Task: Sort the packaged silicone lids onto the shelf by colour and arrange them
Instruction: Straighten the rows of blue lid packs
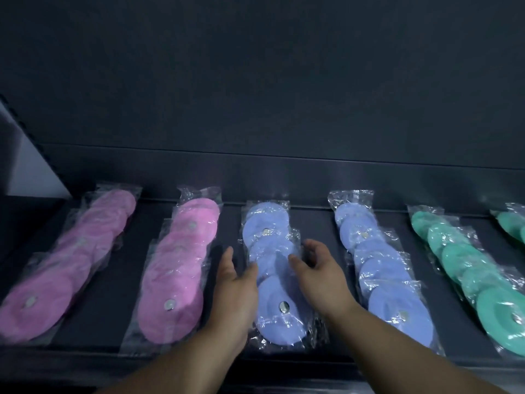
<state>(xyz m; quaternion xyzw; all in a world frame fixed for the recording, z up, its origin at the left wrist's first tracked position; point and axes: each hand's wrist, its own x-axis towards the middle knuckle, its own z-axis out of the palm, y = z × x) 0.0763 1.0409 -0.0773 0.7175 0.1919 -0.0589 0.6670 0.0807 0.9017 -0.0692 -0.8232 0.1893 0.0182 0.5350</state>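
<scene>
Rows of clear-bagged silicone lids lie on a dark shelf point(221, 348). Two pink rows point(71, 260) point(181, 268) are at the left, two blue rows point(272, 282) point(380, 268) in the middle, and green rows point(471, 271) point(511, 223) at the right. My left hand point(234, 282) lies along the left side of the middle-left blue row, fingers straight, thumb touching the packaging. My right hand point(315, 268) is at that row's right side, fingers loosely curved over a package, thumb on the blue lids. Neither hand grips anything.
The shelf's dark back wall point(284, 109) rises behind the rows. A raised front lip point(85, 362) runs along the near edge. A pale side panel point(25, 155) closes the left end. Bare dark strips of shelf separate the rows.
</scene>
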